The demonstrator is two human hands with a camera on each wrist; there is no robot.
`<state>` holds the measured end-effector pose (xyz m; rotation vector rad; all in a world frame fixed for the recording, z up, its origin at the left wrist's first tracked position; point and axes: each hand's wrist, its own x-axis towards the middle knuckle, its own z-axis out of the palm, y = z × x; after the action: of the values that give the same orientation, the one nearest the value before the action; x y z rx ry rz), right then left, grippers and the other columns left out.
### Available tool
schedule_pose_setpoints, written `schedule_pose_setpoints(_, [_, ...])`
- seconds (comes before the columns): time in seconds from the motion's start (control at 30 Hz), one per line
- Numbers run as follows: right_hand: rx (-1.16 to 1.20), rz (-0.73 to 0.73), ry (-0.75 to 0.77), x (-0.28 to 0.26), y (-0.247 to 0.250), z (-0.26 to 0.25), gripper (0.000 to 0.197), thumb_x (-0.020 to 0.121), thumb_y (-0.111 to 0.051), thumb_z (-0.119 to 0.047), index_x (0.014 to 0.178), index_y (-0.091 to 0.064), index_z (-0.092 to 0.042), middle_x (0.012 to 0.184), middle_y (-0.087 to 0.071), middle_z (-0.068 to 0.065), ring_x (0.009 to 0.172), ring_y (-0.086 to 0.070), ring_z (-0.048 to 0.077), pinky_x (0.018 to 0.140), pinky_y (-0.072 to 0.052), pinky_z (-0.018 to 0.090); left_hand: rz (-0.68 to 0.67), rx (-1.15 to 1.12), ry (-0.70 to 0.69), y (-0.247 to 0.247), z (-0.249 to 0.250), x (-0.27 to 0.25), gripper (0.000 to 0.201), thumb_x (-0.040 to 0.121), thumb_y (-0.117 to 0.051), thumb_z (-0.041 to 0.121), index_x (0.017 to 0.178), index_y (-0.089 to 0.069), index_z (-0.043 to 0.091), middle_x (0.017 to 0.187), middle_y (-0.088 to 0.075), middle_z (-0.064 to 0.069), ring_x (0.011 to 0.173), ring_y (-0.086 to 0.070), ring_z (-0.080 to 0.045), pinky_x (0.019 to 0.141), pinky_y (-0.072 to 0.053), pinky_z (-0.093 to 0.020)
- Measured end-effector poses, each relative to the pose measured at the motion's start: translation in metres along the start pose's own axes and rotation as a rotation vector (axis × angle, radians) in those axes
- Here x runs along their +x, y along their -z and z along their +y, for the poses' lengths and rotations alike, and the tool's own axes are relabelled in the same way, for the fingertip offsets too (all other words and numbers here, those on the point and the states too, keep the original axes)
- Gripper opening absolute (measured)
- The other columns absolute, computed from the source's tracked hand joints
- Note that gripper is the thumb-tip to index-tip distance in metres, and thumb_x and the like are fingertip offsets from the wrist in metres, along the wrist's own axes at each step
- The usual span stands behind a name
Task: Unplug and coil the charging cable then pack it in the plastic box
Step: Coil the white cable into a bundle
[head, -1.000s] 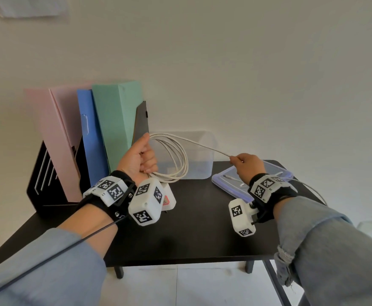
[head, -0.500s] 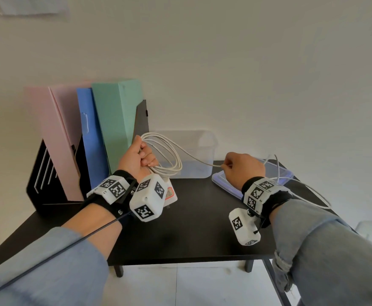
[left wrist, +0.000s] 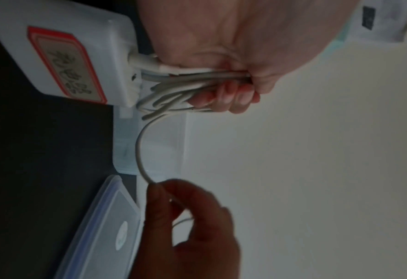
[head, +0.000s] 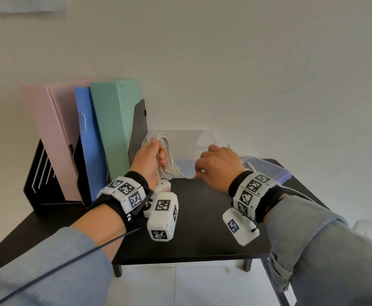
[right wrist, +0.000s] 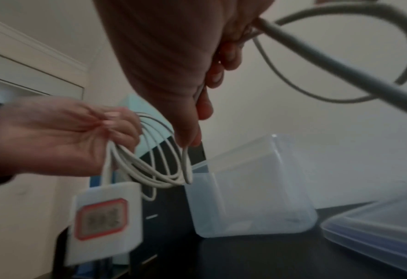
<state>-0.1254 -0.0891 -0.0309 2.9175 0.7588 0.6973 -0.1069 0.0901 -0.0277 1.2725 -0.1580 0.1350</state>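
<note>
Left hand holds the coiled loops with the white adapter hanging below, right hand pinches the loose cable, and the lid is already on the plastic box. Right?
Not quite: the lid is off, lying flat on the table right of the open plastic box, as the right wrist view shows. The rest holds: left hand grips the coiled loops, adapter hanging below; right hand pinches the loose cable.

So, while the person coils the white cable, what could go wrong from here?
1. The left hand grips many loops of the white charging cable; they could slip and uncoil.
2. The white charger block with the red label hangs below the coil and may swing.
3. The right hand pinches the free length, which could kink or tangle.
</note>
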Motion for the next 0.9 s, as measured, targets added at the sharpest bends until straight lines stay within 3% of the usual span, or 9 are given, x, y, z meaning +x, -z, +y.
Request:
schedule_pose_setpoints(0.23, [0.000,0.024,0.126,0.007,0.009,-0.015,0.020,0.090,-0.050,-0.027,0.102,-0.066,-0.024,0.099,-0.063,-0.003,0.101,-0.048,0.021,0.077,-0.028,0.029,-0.026,0.058,-0.009,-0.009,-0.007,-0.007,0.030,0.102,-0.029,0.026,0.080,-0.045,0.013,0.073,-0.062,-0.006,0.069,-0.063,-0.017,0.072,-0.051,-0.028])
schedule_pose_setpoints(0.4, [0.091,0.090,0.171,0.011,0.012,-0.022,0.015,0.089,-0.055,-0.021,0.102,-0.063,-0.018,0.095,-0.064,0.000,0.091,-0.050,0.022,0.074,-0.033,0.029,-0.052,0.095,0.007,-0.010,-0.014,-0.006,0.027,0.101,-0.033,0.028,0.092,-0.049,0.009,0.078,-0.062,-0.007,0.065,-0.064,-0.014,0.067,-0.050,-0.029])
schedule_pose_setpoints(0.47, [0.211,0.084,0.131,0.013,0.014,-0.025,0.011,0.090,-0.053,-0.014,0.100,-0.055,-0.012,0.094,-0.063,0.003,0.083,-0.044,0.019,0.073,-0.043,0.033,-0.082,0.165,-0.018,-0.010,-0.017,-0.007,0.030,0.100,-0.033,0.030,0.098,-0.053,0.008,0.077,-0.062,-0.006,0.070,-0.063,-0.017,0.070,-0.049,-0.031])
schedule_pose_setpoints(0.57, [0.361,0.091,0.096,0.015,0.020,-0.027,0.013,0.085,-0.052,0.000,0.096,-0.050,-0.008,0.096,-0.059,0.008,0.086,-0.050,0.023,0.074,-0.048,0.039,-0.132,0.272,-0.042,-0.014,-0.015,-0.012,0.031,0.099,-0.034,0.032,0.087,-0.055,0.012,0.072,-0.062,-0.003,0.065,-0.060,-0.017,0.066,-0.048,-0.030])
schedule_pose_setpoints(0.7, [0.436,0.107,0.058,0.018,0.026,-0.025,0.012,0.087,-0.053,-0.006,0.099,-0.052,-0.006,0.097,-0.056,0.009,0.087,-0.054,0.026,0.076,-0.049,0.040,-0.197,0.472,-0.081,-0.017,-0.011,-0.015,0.039,0.098,-0.031,0.045,0.084,-0.046,0.012,0.054,-0.053,0.005,0.047,-0.043,-0.010,0.053,-0.037,-0.024])
schedule_pose_setpoints(0.8, [0.431,0.093,0.006,0.018,0.027,-0.019,0.013,0.088,-0.057,-0.017,0.095,-0.052,-0.008,0.092,-0.055,0.005,0.085,-0.053,0.024,0.073,-0.048,0.037,-0.243,0.586,-0.077,-0.016,-0.007,-0.017,0.039,0.098,-0.031,0.046,0.087,-0.045,0.011,0.055,-0.044,0.003,0.042,-0.035,-0.005,0.051,-0.033,-0.021])
schedule_pose_setpoints(0.9, [0.321,0.043,-0.036,0.016,0.025,-0.010,0.023,0.090,-0.055,-0.031,0.095,-0.053,-0.008,0.088,-0.060,0.008,0.079,-0.053,0.026,0.066,-0.042,0.034,-0.291,0.681,-0.087,-0.014,-0.005,-0.018,0.035,0.095,-0.042,0.043,0.084,-0.046,0.010,0.057,-0.042,0.001,0.048,-0.036,-0.009,0.056,-0.034,-0.024])
